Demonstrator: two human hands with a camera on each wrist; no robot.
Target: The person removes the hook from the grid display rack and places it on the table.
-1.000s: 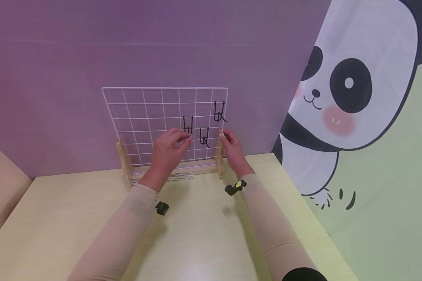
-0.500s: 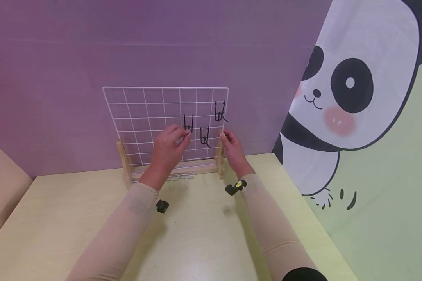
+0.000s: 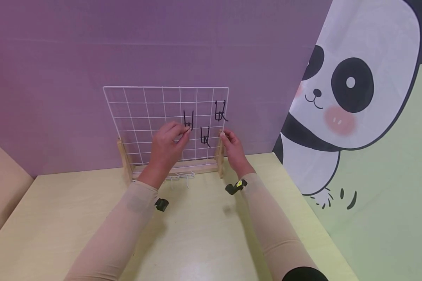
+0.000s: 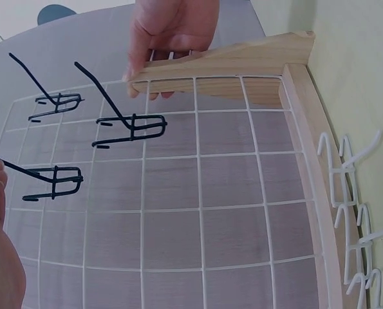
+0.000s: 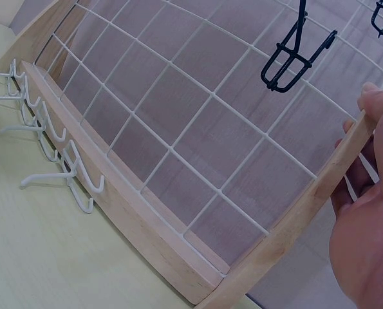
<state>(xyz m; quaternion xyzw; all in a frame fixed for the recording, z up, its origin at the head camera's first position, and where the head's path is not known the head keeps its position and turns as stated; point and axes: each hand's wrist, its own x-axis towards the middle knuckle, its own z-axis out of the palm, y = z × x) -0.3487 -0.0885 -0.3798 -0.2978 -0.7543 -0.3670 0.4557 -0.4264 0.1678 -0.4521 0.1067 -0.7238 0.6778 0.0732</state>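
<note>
My left hand [image 3: 168,142] pinches the projecting arm of a black wire hook [image 4: 57,183] in front of a white wire grid panel [image 3: 144,117]. Whether this hook touches the grid's wires, I cannot tell. Over at the panel's right side, my right hand [image 3: 233,152] grips the wooden upright [image 5: 307,199] at its upper end, with the thumb in front and fingers behind. Two other black hooks hang on the grid: one near the upper right corner, the upper hook [image 3: 220,111], and a lower hook [image 3: 205,137] between my hands.
Several white hooks [image 5: 65,170] lie along the front of the wooden base [image 5: 146,241], on the pale tabletop [image 3: 197,234]. A purple backdrop [image 3: 161,43] stands behind the panel. A panda picture [image 3: 351,86] covers the wall at right.
My left hand has risen slightly with the black hook, so its prongs sit higher against the grid. The right hand keeps its place on the upright.
</note>
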